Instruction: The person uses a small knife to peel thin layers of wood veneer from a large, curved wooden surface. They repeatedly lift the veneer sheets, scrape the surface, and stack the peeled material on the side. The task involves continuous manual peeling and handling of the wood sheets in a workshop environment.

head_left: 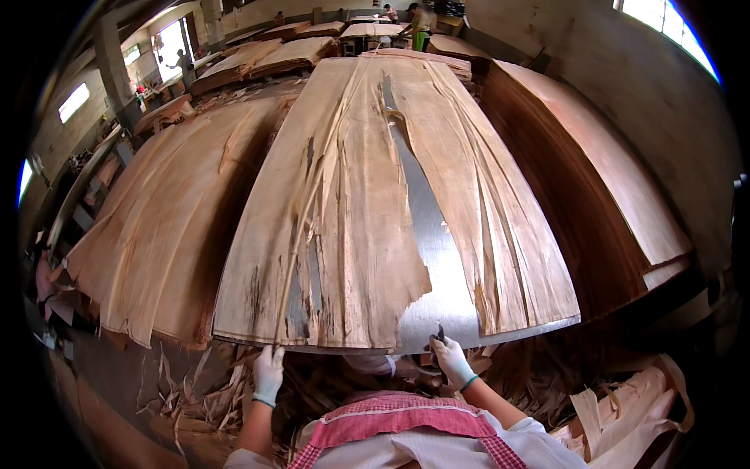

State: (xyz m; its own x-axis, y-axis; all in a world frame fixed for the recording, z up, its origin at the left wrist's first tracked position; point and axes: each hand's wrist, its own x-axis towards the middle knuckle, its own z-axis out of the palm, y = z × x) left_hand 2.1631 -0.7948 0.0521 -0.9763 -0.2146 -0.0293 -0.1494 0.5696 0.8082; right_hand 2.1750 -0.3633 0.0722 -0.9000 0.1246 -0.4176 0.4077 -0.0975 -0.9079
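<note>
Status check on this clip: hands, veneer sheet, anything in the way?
Left hand at near edge of metal tabletop, grip unclear. Right hand gripping small dark tool. Veneer sheet split, metal showing through. Loose scraps heaped below.

To the right stands a tall stack of reddish-brown wood veneer with a paler top [558, 184]; to the left, a lower stack of tan, ridged veneer sheets [176, 227]. Shredded tan veneer strips [205, 402] litter the floor; broad, pale, curled veneer offcuts [637, 414] lie at lower right. A square grey pillar [114, 66] rises at upper left. A bright rectangular window [673, 30] pierces the right wall. A co-worker in green legwear [422, 33] stands at the far end.
</note>
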